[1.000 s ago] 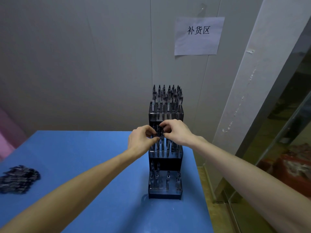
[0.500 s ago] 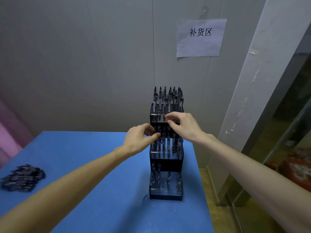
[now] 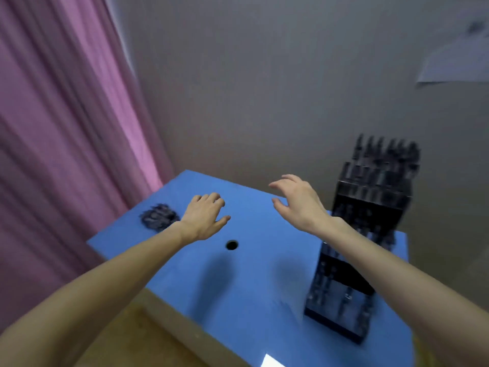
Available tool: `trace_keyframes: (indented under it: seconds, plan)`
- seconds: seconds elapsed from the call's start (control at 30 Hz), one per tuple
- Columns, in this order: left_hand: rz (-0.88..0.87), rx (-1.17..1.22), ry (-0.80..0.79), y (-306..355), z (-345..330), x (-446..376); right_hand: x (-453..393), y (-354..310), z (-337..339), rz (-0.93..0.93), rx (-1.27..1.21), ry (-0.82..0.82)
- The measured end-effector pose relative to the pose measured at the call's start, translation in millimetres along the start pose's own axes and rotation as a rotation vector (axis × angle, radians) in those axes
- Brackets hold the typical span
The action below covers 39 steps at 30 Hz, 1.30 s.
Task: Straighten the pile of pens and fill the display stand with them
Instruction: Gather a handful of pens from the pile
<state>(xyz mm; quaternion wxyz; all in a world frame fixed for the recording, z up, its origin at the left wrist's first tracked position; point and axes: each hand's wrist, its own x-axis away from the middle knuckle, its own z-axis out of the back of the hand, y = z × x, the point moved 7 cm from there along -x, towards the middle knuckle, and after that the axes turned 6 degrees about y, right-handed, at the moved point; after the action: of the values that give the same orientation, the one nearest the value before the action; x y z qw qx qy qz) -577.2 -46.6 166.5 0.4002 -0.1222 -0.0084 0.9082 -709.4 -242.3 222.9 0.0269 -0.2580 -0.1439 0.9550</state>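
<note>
Blue table (image 3: 254, 282) under both hands; stand (image 3: 354, 260) of pens right of right hand (image 3: 299, 205), spread and empty; pen pile (image 3: 158, 217) just left of left hand (image 3: 205, 218), relaxed, empty.

No legible text, label, brand, number or sign is found. A sheet of paper (image 3: 457, 62) is seen fixed to the wall at the upper right; a dark smudge is noted near its top edge, but it is too blurred by motion to be read. No markings can be made out on the pen stand (image 3: 367, 234), on the pile of pens (image 3: 158, 217), or on the blue table (image 3: 254, 274).
</note>
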Motion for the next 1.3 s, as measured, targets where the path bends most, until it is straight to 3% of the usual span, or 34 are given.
trace_keyframes:
  seconds: [0.27,0.7,1.0,1.3]
  plan:
    - [0.238,-0.114,-0.154,-160,-46,47,-58,-87,-129,0.068,0.051,-0.262]
    - [0.174,-0.010,-0.366,-356,-130,30,-174,-164,-309,-0.130,0.151,-0.500]
    - [0.208,0.117,-0.455,-422,-186,9,-221,-168,-398,-0.151,0.219,-0.714]
    - [0.169,0.145,-0.571,-447,-224,-26,-256,-162,-482,-0.228,-0.007,-0.825]
